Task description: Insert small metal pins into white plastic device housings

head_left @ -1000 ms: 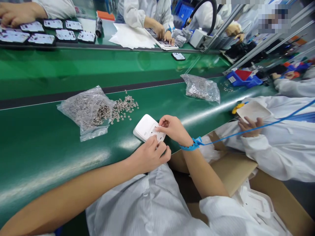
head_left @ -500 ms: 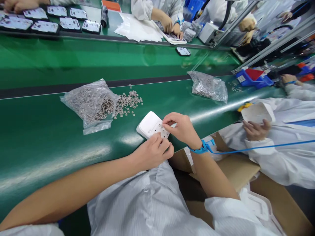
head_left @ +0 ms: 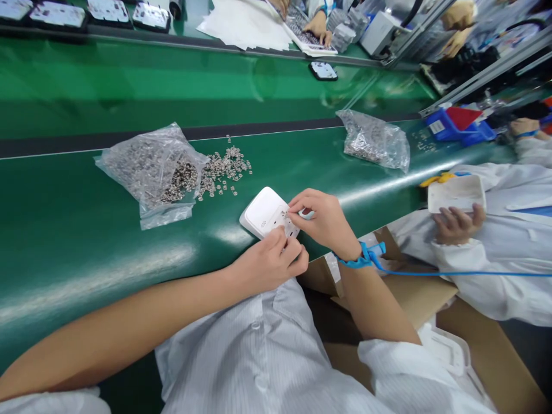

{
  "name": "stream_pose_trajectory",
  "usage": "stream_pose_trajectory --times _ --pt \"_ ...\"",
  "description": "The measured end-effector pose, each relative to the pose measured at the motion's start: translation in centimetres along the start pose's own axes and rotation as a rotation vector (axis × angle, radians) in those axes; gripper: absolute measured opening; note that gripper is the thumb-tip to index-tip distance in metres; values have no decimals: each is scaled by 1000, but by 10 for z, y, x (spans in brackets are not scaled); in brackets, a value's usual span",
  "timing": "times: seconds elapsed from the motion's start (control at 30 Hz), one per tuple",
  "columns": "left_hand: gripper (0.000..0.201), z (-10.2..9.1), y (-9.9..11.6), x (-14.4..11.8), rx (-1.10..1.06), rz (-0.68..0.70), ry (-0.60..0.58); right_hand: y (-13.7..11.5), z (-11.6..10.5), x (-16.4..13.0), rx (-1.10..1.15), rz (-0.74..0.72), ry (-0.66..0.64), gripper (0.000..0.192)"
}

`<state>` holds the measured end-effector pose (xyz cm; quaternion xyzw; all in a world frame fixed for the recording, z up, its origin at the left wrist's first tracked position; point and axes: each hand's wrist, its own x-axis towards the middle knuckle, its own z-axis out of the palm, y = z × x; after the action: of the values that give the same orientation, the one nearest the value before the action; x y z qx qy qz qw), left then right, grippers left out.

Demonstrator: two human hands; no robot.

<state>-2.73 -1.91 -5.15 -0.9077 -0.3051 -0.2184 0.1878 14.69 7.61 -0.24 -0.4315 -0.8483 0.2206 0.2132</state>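
A white plastic housing [head_left: 264, 209] lies on the green belt [head_left: 86, 247] near its front edge. My left hand [head_left: 269, 264] grips the housing's near corner with curled fingers. My right hand [head_left: 324, 221], with a blue wrist strap [head_left: 360, 257], pinches something small against the housing's right end; the piece itself is too small to make out. Left of the housing a clear bag of small metal parts [head_left: 150, 172] lies open, with a loose pile of the same parts [head_left: 224, 168] spilled beside it.
A second bag of parts [head_left: 374, 141] lies farther right on the belt. A co-worker's hand [head_left: 455, 223] at the right holds another white housing. Black trays [head_left: 107, 12] and white sheets [head_left: 245, 26] sit across the far belt. An open cardboard box [head_left: 414, 293] stands below my right arm.
The view has tilted down, so everything sits lower in the earlier frames. My right hand's fingertips have shifted slightly along the housing's right end; my left hand keeps its grip.
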Motion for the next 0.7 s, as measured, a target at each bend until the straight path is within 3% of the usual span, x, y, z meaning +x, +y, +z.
stream_pose_trajectory --times 0.3,0.53,0.7 --pt "30 3 2 -1 -13 -8 -9 -12 12 3 -309 30 -5 16" --pt "27 4 0 -1 14 -3 18 -4 2 -2 -32 28 11 10" --pt "28 4 -1 0 48 0 38 -1 0 0 -4 24 28 14"
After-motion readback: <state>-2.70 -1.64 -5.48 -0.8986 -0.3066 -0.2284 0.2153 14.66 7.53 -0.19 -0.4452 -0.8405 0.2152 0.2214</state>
